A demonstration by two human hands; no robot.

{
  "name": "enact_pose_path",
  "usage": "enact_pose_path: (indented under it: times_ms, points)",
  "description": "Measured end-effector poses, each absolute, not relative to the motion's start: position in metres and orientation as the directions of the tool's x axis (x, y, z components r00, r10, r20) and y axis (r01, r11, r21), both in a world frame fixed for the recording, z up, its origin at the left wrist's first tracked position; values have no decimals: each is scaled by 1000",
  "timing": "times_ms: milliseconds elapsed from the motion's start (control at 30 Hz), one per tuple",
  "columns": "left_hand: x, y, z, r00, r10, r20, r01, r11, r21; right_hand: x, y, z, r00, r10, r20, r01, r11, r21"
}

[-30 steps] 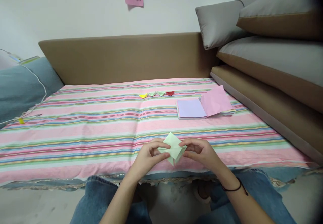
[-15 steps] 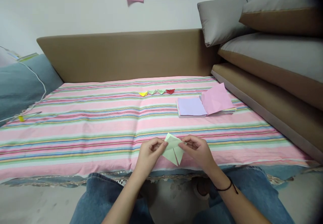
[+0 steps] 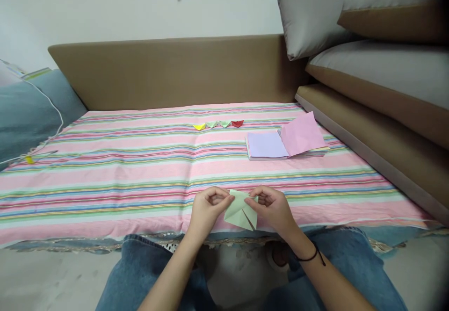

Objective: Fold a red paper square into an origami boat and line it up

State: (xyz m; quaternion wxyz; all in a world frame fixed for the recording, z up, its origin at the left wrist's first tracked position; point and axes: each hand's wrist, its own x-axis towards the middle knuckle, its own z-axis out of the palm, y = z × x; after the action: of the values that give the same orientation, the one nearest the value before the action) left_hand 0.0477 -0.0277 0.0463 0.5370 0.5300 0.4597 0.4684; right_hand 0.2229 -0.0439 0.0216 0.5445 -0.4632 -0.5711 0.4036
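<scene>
A pale green sheet of folded paper (image 3: 238, 215) is held over the near edge of the striped cloth. It has a slit between two flaps, running toward its lower right corner. My left hand (image 3: 210, 208) pinches its upper left edge between thumb and fingers. On the upper right edge, my right hand (image 3: 271, 208) pinches it the same way, thumb on top. The undersides of the fingers and the back of the paper are hidden.
Farther back stand small folded paper boats: a yellow one (image 3: 199, 126), two pale green and a red one (image 3: 237, 123). An open pad of coloured paper (image 3: 267, 145) lies at right. Cushions (image 3: 379, 77) are stacked beyond it. A white cable (image 3: 52, 103) runs at far left.
The green paper has turned slightly, so its slit now points more to the lower right. Both hands have come a little closer together and still grip it. The view has tipped slightly downward.
</scene>
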Motion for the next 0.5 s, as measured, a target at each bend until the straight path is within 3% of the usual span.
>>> enact_pose_path:
  times_ms: [500]
  points:
    - [54, -30, 44, 51, 999, 16, -18, -15, 1000, 219, -44, 16, 29, 975, 221, 17, 221, -975]
